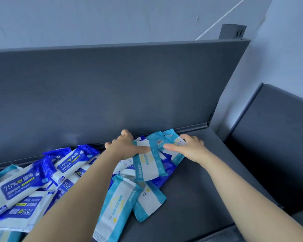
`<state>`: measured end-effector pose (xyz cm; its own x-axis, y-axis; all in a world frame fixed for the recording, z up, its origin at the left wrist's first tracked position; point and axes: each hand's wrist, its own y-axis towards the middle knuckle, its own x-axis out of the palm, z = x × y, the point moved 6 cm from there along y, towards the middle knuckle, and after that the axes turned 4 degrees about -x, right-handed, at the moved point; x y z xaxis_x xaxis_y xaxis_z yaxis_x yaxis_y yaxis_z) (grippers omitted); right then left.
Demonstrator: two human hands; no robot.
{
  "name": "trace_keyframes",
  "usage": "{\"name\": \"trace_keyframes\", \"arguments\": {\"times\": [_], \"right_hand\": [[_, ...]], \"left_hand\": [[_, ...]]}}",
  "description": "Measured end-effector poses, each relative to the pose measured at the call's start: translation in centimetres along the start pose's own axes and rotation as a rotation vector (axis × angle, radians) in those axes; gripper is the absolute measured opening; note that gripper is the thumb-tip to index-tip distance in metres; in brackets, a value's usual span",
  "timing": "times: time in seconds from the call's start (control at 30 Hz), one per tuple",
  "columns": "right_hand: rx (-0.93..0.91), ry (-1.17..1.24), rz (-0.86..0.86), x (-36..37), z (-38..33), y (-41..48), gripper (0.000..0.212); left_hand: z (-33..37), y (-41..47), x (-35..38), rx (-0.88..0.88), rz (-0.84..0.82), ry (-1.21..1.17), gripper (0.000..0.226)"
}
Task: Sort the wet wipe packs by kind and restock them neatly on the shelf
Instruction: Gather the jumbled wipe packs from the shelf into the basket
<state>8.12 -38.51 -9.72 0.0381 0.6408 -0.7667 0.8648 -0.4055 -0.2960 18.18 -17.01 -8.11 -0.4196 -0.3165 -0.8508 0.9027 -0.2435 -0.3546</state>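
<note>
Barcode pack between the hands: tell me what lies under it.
Under the barcode pack lies a light blue pack, with a dark blue pack edge showing below. Anything deeper is covered.

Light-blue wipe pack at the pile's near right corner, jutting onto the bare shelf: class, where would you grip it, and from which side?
Pinch the light-blue pack by its free right end, coming from the right over the bare shelf. It lies flat, and its left side looks tucked under a longer pack, so that end is likely the only clear hold.
</note>
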Motion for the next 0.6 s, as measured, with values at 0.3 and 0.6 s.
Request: {"name": "trace_keyframes", "arguments": {"times": [0.3, 0.6], "right_hand": [[-0.199, 0.405, 0.019, 0.2, 0.0, -1.5, 0.063], [-0.140, 0.835, -0.198, -0.5, 0.6, -2.4, 0.031]], "left_hand": [[2.4, 0.3, 0.7, 0.153, 0.101, -0.148, 0.049], [4.5, -1.1, 0.2, 0.181, 0.204, -0.262, 0.034]]}}
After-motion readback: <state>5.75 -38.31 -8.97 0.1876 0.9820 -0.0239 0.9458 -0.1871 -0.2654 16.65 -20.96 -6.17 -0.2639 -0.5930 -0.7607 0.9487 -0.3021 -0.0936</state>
